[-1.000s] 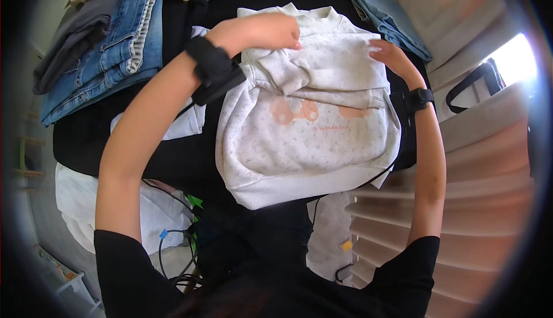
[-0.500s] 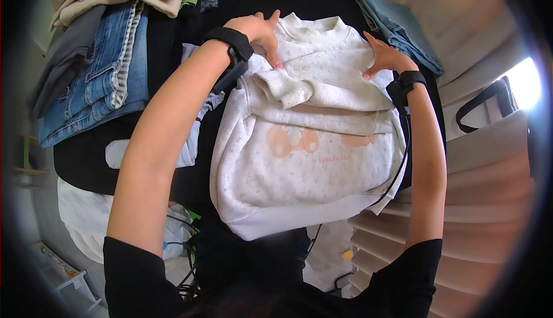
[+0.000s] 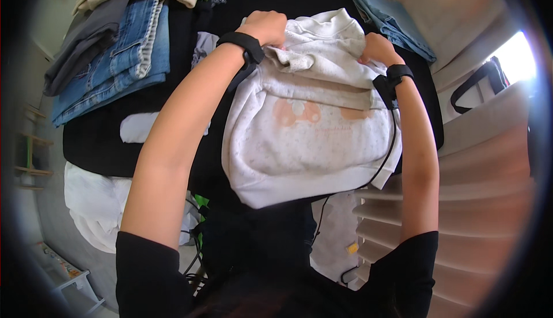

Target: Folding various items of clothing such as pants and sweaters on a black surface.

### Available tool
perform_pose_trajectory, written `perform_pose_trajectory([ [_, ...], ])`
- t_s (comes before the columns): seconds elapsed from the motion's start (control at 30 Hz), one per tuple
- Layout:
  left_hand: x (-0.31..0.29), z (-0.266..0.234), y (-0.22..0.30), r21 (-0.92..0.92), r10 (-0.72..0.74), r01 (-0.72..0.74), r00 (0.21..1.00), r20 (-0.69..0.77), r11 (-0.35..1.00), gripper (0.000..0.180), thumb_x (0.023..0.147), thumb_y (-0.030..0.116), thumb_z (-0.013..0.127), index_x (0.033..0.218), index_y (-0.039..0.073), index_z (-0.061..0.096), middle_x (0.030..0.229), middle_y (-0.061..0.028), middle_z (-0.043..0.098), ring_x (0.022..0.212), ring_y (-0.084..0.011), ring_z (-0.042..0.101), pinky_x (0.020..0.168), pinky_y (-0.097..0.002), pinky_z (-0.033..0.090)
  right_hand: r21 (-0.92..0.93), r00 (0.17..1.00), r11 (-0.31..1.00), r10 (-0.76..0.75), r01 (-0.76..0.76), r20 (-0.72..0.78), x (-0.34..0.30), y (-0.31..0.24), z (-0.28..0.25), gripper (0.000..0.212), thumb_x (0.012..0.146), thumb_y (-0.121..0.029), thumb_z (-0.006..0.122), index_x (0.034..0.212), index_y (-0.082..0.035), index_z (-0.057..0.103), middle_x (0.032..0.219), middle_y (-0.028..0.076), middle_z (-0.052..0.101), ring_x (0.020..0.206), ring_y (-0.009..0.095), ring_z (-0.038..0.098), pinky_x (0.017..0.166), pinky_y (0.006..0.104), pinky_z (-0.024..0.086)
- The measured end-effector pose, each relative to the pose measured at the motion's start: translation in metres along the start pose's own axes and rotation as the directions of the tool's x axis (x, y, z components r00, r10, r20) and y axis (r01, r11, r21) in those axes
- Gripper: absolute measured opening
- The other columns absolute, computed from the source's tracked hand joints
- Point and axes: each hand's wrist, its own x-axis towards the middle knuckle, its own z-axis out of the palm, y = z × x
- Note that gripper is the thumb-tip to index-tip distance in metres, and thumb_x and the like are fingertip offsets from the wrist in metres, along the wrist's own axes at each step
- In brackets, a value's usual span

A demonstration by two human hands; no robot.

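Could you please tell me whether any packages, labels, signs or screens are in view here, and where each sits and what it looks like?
No packages, signs or screens show.
Printed motif: on the front of the white sweatshirt held between the left hand and right hand; soft peach and orange rounded shapes with a thin line of small print beneath.

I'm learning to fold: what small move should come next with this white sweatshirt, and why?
Probably press the folded-in sleeves flat. Both hands, left hand and right hand, grip the sweatshirt near its collar, where the fabric is bunched, and its hem overhangs the black table.
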Motion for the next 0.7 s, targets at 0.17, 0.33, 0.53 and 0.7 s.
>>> perform_pose_trajectory([
  [0.17,-0.018,-0.042,0.014,0.155,0.169,-0.150,0.979,-0.118,0.977,0.032,0.051,0.020,0.074,0.075,0.001,0.064,0.079,-0.0158,0.062,0.076,-0.0277,0.061,0.067,-0.0328,0.048,0.080,0.983,0.995,-0.049,0.064,-0.179,-0.024,0.018,-0.034,0.047,0.043,-0.025,0.076,0.080,0.000,0.062,0.076,0.016,0.062,0.069,0.029,0.058,0.068,0.0348,0.045],
  [0.33,-0.017,-0.106,0.018,0.073,0.123,-0.112,0.976,-0.177,0.991,0.026,0.063,0.015,0.066,0.081,-0.002,0.062,0.080,-0.0192,0.060,0.078,-0.0300,0.059,0.071,-0.0366,0.047,0.222,0.972,0.972,-0.025,0.079,-0.235,-0.036,0.039,-0.093,0.045,0.044,-0.025,0.075,0.083,-0.003,0.064,0.079,0.016,0.062,0.075,0.028,0.060,0.069,0.0343,0.046],
  [0.53,-0.009,-0.131,0.021,0.145,0.167,-0.102,0.813,-0.557,0.984,0.012,0.063,0.008,0.056,0.070,0.001,0.063,0.075,-0.0211,0.059,0.077,-0.0339,0.059,0.067,-0.0412,0.047,0.124,0.859,0.990,0.123,-0.070,-0.497,-0.048,0.030,-0.132,0.040,0.051,-0.031,0.074,0.081,-0.005,0.064,0.077,0.012,0.063,0.075,0.026,0.060,0.068,0.0362,0.047],
  [0.7,-0.009,-0.104,0.014,0.128,0.165,-0.107,0.740,-0.652,0.986,0.016,0.065,0.003,0.051,0.078,0.003,0.060,0.077,-0.0200,0.058,0.078,-0.0359,0.056,0.068,-0.0448,0.045,0.001,0.735,1.000,0.006,-0.008,-0.678,-0.054,0.014,-0.095,0.028,0.061,-0.027,0.067,0.079,-0.007,0.063,0.074,0.012,0.061,0.075,0.029,0.057,0.070,0.0360,0.043],
])
